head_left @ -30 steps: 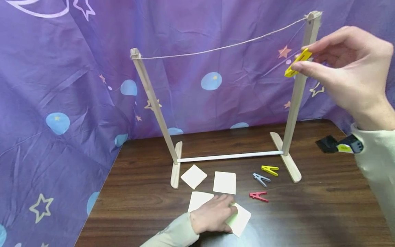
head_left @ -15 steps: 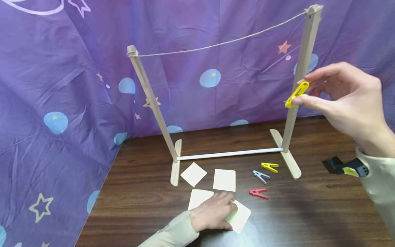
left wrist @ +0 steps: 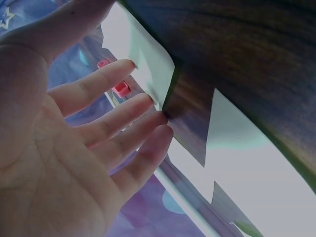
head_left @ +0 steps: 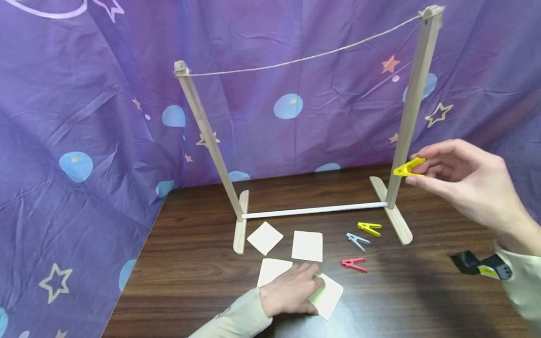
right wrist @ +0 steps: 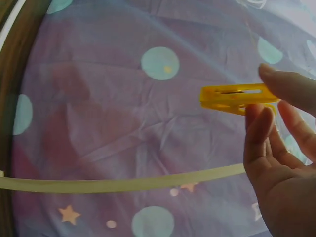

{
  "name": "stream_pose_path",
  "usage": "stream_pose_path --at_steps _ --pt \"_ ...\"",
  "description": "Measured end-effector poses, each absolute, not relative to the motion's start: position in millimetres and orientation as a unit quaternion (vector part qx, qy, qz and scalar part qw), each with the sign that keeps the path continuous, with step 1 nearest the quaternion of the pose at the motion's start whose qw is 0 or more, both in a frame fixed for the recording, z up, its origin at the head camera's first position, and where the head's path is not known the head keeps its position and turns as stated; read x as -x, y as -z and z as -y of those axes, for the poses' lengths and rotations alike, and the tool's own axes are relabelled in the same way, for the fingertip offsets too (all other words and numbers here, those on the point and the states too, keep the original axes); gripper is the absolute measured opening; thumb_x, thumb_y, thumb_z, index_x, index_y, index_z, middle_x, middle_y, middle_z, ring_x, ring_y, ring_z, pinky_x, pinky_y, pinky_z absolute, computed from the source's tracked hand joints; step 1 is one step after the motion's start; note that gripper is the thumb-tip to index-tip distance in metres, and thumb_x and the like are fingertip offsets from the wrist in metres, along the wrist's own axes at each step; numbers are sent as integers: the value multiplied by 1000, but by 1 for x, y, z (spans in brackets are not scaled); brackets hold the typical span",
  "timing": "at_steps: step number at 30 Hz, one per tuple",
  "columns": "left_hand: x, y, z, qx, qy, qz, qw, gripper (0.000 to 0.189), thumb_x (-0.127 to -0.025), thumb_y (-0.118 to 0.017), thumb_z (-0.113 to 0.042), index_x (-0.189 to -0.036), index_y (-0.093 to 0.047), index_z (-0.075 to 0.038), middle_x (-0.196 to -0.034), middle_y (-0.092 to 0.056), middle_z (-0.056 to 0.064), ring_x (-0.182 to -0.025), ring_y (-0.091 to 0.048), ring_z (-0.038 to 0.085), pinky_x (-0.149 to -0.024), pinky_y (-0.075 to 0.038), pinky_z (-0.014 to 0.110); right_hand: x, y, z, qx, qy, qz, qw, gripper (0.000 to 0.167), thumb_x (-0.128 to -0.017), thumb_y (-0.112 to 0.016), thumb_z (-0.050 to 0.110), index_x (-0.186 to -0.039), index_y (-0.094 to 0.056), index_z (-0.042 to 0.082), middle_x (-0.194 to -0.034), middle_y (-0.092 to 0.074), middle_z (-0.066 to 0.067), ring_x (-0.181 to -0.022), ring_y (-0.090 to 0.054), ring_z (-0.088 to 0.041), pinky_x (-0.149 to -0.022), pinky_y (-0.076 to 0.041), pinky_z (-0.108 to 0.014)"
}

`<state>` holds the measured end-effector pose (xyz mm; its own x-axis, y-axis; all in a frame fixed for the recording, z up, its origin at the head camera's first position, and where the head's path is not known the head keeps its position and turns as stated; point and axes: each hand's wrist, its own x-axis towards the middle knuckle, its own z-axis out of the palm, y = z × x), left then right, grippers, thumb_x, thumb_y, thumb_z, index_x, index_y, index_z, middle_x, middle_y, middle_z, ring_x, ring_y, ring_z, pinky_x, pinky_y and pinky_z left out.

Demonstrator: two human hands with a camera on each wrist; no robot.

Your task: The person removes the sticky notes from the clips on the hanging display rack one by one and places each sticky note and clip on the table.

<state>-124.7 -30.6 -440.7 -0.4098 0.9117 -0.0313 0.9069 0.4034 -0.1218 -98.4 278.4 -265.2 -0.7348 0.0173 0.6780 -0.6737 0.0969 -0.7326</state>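
Observation:
My right hand (head_left: 469,183) pinches a yellow clothespin (head_left: 408,167) by its handles between thumb and fingers, in the air beside the right post. The right wrist view shows the same yellow clothespin (right wrist: 232,98) with its closed end pointing away from the hand. Low on the table, my left hand (head_left: 291,290) rests with relaxed fingers over a white square card (head_left: 331,298) and the edge of another white card (head_left: 272,271). In the left wrist view the fingertips (left wrist: 157,133) lie near the cards, gripping nothing.
Behind the cards stands a wooden frame with a left post (head_left: 209,141), a right post (head_left: 416,94), a string (head_left: 313,58) and a white crossbar (head_left: 314,210). Two more white cards (head_left: 265,238) lie in front. Yellow (head_left: 369,229), blue (head_left: 357,241) and red (head_left: 354,265) clothespins lie at right.
My right hand has come down along the right post from near the string, with the yellow clothespin still pinched and now turned more sideways. The left hand has stayed in place.

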Motion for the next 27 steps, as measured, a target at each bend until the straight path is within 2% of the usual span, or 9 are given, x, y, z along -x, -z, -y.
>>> stream_pose_path --at_steps 4,10,17,22,27 --pt "125 441 30 542 -59 838 13 48 -71 -78 -52 -107 -68 -24 -117 -57 -5 -100 -54 7 -79 -45 20 93 275 -280 -190 -550 765 275 41 -66 -67 -30 -103 -60 -13 -87 -71 -2 -68 -65 -6 -60 -50 -13" --pt "125 441 30 541 -58 839 9 48 -71 -79 -52 -108 -68 -23 -117 -57 -4 -99 -54 7 -77 -45 20 88 296 -281 -107 -419 862 264 41 -67 -81 -11 -102 -66 5 -80 -65 9 -65 -60 1 -57 -45 -11" --pt "124 439 31 540 -57 840 12 45 -70 -80 -50 -105 -68 -23 -116 -57 -5 -98 -55 8 -76 -45 20 86 332 -287 -126 -373 893 217 44 -68 -82 -4 -104 -63 12 -63 -53 9 -50 -47 0 -43 -32 -22" --pt "124 439 31 540 -57 840 11 45 -70 -80 -50 -104 -68 -23 -116 -57 -4 -98 -55 8 -78 -45 20 84 357 -291 -141 -383 896 176 44 -69 -80 -5 -105 -61 12 -62 -61 10 -53 -56 -1 -49 -37 -19" --pt "125 440 30 540 -55 840 11 45 -70 -79 -50 -105 -67 -23 -115 -57 -5 -98 -54 8 -78 -45 20 82 378 -295 -127 -397 896 152 41 -70 -80 -3 -103 -60 11 -65 -68 4 -58 -62 -3 -53 -41 -18"
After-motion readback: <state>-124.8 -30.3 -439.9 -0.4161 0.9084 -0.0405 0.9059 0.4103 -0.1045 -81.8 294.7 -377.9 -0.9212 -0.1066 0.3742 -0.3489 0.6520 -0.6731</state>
